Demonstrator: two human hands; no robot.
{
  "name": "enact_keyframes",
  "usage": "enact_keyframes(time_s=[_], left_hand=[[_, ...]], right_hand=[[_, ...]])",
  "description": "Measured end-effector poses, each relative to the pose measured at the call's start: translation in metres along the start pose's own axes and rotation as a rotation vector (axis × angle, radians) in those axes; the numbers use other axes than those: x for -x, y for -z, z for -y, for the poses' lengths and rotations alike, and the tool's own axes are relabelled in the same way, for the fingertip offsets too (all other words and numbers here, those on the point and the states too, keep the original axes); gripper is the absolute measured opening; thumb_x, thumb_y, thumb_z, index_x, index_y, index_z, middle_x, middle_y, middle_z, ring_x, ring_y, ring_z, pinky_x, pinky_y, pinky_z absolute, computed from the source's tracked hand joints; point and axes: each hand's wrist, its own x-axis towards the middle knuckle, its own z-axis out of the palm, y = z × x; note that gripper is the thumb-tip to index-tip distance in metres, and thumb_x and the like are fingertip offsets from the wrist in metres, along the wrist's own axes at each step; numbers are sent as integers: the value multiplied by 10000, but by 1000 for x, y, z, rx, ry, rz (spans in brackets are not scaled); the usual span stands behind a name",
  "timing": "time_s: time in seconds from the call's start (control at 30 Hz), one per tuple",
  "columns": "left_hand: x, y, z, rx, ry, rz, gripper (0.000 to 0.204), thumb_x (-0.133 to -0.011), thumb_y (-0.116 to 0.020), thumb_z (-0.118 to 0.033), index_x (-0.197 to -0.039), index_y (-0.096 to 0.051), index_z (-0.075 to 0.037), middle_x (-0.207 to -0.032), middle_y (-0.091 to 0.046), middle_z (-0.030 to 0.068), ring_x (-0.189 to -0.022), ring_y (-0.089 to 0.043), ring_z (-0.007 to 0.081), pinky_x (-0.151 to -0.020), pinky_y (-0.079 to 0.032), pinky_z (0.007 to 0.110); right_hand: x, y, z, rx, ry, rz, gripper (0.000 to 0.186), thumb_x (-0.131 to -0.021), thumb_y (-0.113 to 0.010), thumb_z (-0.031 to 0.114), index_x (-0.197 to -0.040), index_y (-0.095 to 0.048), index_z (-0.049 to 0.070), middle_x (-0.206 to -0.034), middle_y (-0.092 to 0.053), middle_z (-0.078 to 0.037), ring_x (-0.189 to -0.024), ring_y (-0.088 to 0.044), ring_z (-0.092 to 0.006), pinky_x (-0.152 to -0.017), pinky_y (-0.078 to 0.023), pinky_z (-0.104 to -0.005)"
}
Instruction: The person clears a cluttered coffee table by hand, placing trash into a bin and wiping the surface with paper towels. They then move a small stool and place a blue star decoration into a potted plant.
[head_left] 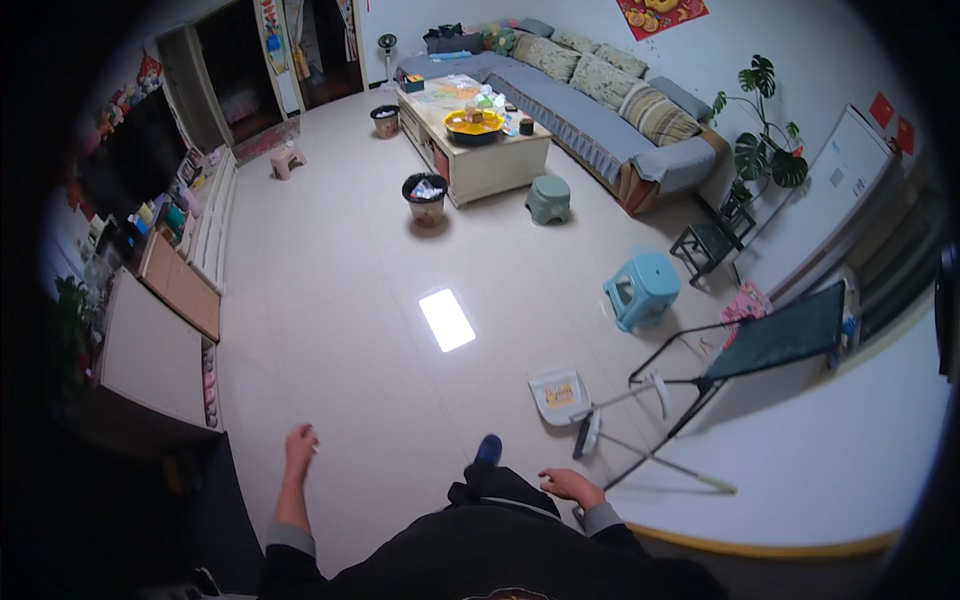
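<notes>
Out over the floor to the left hangs my left hand (301, 446), its fingers loosely bent and no object visible in it. My right hand (572, 486) is in front of my body at the right, fingers partly stretched and apart, holding nothing that I can see. Nearest to it, on the floor, are a white dustpan (560, 396) with a long handle and a small broom (588, 437) whose stick points right. Between my hands a foot in a dark blue slipper (488, 450) shows below dark trousers.
A folding chair (785, 335) and white tabletop (800, 470) bound the right. Ahead stand a blue stool (642, 291), green stool (548, 200), lined trash bin (425, 200) and coffee table (500, 172). The sofa (570, 110) lies beyond; a cabinet (155, 350) lines the left.
</notes>
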Motion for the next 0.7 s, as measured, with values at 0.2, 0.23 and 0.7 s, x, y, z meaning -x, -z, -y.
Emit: enact_keyframes(time_s=[0.2,0.23,0.7], left_hand=[[30,-124,27,-142,392,451,265,-800,-581,-158,-1007,-657,-11,-755,-663,115,-602,-645,216,-533,-551,370],[34,-138,30,-267,388,542,261,-799,-584,-167,-996,-660,-14,-775,-663,120,-621,-647,224,-545,-550,375],[-433,-171,-91,41,445,383,201,-803,-580,-142,-937,-667,-21,-773,-644,99,-659,-638,223,-533,-513,347]], right_hand=[[-107,165,54,-108,111,-321,399,-883,-561,294,-1211,-588,69,-1062,-658,-190,-1003,-629,-340,-857,-498,-399],[-120,203,73,-126,135,-492,371,-895,-567,278,-1195,-595,61,-1044,-660,-188,-973,-639,-337,-832,-508,-395],[-126,662,405,291,1574,-1050,632,-951,-460,477,-1329,-349,-16,-857,-634,-142,-662,-616,-193,-565,-515,-295]])
